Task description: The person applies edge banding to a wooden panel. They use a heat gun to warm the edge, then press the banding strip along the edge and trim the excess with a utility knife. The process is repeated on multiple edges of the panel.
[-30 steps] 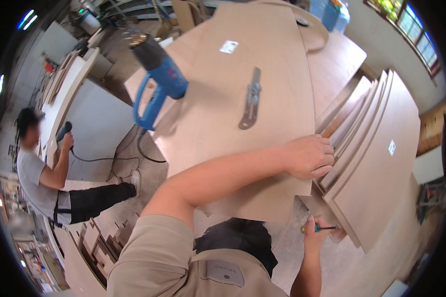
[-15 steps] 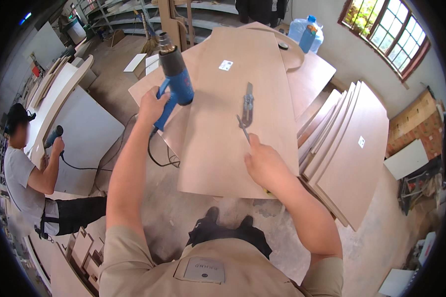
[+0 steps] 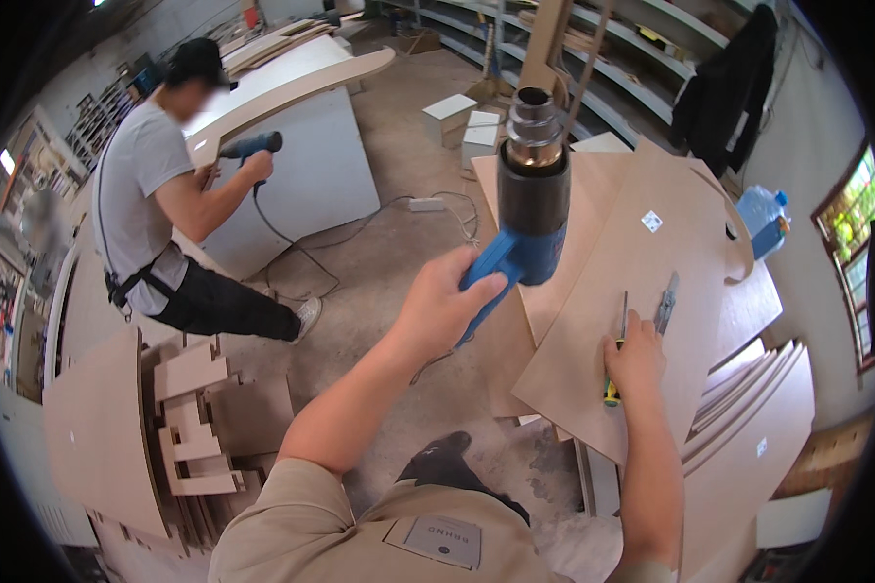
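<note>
My left hand [image 3: 447, 296] is closed round the handle of a blue and black heat gun [image 3: 532, 219], whose metal nozzle points up and away. The gun is held up in the air, left of a large light-brown board [image 3: 593, 253]. Over that board, my right hand [image 3: 639, 358] is closed on a screwdriver [image 3: 611, 392]. Its yellow and green handle shows below the fingers and its thin shaft pokes out above them. A grey utility knife [image 3: 667, 303] lies on the board just beyond my right hand, with its blade out.
At the left a person [image 3: 151, 185] works with another heat gun [image 3: 253, 146] along a curved board edge [image 3: 292, 92]. Its cable crosses the floor near a white power strip [image 3: 426, 204]. Cut boards [image 3: 199, 428] stand lower left; curved panels [image 3: 758, 428] lean at right beside the table.
The view has swung left, bringing the other person further into sight. The heat gun is raised and appears nearer. My right hand still holds the screwdriver, now lower over the board beside the knife.
</note>
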Demonstrator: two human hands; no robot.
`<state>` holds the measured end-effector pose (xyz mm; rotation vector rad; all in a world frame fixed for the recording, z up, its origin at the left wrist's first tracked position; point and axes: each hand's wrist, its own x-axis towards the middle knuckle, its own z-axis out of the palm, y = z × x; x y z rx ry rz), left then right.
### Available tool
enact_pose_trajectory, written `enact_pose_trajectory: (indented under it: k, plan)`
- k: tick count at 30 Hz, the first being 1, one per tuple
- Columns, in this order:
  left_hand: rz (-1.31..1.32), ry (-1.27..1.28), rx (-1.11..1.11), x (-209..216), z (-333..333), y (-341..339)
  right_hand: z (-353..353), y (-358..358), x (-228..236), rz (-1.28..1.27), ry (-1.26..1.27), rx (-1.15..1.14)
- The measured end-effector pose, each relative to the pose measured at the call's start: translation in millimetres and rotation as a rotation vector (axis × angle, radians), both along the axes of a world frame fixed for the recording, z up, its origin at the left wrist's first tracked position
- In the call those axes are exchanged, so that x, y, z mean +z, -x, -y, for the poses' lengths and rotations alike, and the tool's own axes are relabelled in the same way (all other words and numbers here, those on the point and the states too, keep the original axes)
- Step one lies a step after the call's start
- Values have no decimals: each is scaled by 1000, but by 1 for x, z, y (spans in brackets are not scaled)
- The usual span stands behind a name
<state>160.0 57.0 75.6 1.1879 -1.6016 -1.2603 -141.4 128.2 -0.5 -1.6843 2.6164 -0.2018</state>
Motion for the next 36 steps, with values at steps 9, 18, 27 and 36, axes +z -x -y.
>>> enact_pose_trajectory:
  k: [9,18,27,36]
  plan:
    - [-191,-155,207,-14,-130,-31,-37,14,5,-26,129,161]
    - [-462,-260,195,-11,-233,8,-165,-10,57,405,242,510]
    - [-582,-236,-158,32,-301,112,-290,-34,40,1790,265,305]
    - [-329,-26,-556,-2,-360,202,-365,25,14,1900,792,-57]
